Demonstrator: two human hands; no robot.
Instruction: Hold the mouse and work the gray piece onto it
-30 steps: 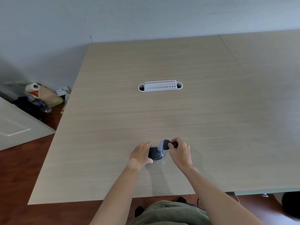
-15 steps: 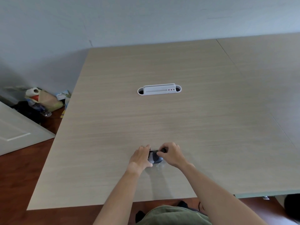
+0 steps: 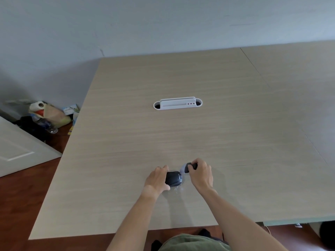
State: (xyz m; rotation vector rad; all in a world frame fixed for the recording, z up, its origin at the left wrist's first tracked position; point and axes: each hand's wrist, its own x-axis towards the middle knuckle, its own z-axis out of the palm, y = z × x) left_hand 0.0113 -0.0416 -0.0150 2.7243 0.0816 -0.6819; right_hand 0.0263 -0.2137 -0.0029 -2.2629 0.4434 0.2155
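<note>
On the pale wood-grain table [image 3: 126, 160] near its front edge, my left hand [image 3: 157, 179] curls round a small black rounded mouse-like object [image 3: 173, 178]. Just right, my right hand [image 3: 200, 173] pinches a dark little piece [image 3: 188, 167] with grey backing.

light: soft, even daylight | shadows: faint, just below the fingers [image 3: 190, 167] | glare: none | edges: wide-angle bowing, slightly soft

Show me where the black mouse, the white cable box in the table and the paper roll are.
black mouse [image 3: 173, 178], head view, its top shell.
white cable box [image 3: 177, 104], head view, its front face.
paper roll [image 3: 37, 106], head view, its side.
</note>
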